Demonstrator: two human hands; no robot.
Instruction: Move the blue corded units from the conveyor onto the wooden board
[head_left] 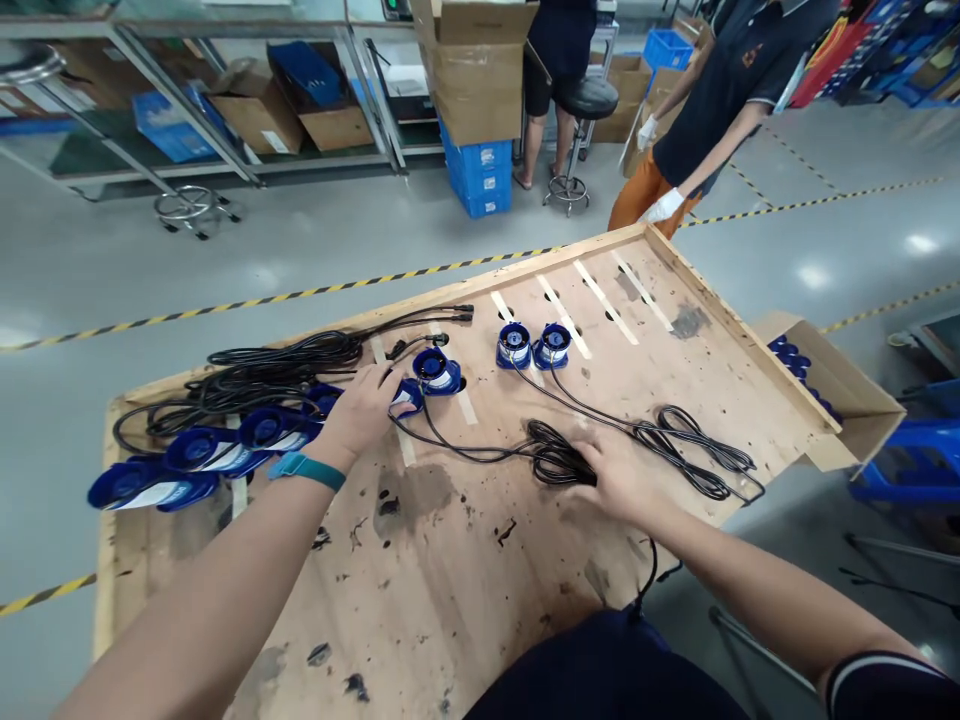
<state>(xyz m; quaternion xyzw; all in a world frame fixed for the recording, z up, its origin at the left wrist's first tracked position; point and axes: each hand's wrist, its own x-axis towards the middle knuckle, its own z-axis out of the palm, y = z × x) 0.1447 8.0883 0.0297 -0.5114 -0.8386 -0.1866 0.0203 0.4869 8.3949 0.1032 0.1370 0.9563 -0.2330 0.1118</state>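
Observation:
My left hand (364, 405), with a teal band at the wrist, has its fingers closed on a blue round-topped unit (407, 397), partly hidden by the hand. Right beside that sits another blue unit (436, 370) with a black opening on top. Black cables run from these two toward a coiled cable bundle (556, 452), which my right hand (611, 478) grips at its right end. Farther right, two more blue units (534, 345) stand side by side, their cables leading to a loosely looped coil (694, 450).
Several blue units (202, 450) line the left of the wooden tabletop (465, 560), with piled black cables (277, 365) behind. A raised wooden rim (739, 325) edges the board. At right stands a cardboard box (847, 400) holding blue parts. A gloved co-worker (720, 110) touches the far corner.

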